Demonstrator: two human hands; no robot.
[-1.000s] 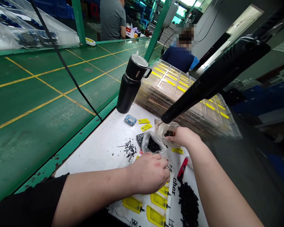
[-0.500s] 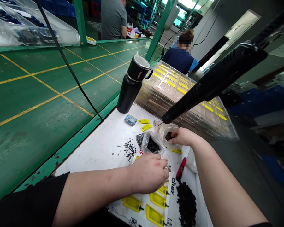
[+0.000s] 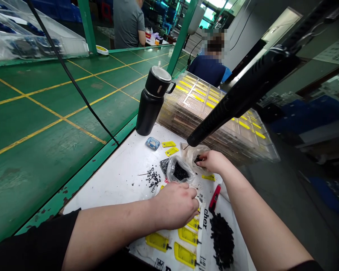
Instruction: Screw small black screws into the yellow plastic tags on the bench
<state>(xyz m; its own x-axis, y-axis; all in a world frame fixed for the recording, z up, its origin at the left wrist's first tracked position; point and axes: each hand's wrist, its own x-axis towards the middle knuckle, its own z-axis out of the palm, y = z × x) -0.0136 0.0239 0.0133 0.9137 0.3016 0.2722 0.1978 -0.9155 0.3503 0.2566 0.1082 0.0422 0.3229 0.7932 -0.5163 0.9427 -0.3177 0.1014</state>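
Observation:
My left hand [image 3: 177, 205] hovers over the near part of the white worktop with its fingers curled; whatever they hold is hidden. Beneath and in front of it lie several yellow translucent plastic pieces [image 3: 185, 255] with small black parts at their ends. My right hand [image 3: 213, 162] reaches into a clear plastic bag [image 3: 192, 155] of small dark pieces, fingertips pinched together at its mouth. Beside that bag stands another open plastic bag [image 3: 181, 171] full of tiny black parts. Loose black beads [image 3: 153, 177] are scattered to its left.
A black electric screwdriver [image 3: 228, 101] hangs over the bags. A black flask [image 3: 151, 105], a small blue tin [image 3: 152, 143] and stacked clear trays [image 3: 214, 124] stand behind. At right lie a red-handled cutter [image 3: 215, 197] and a heap of black parts [image 3: 222, 241].
The view has shifted slightly, moving the scene a little leftward. My right hand stays at the bag, its fingers drawn closer together; my left hand hardly moves.

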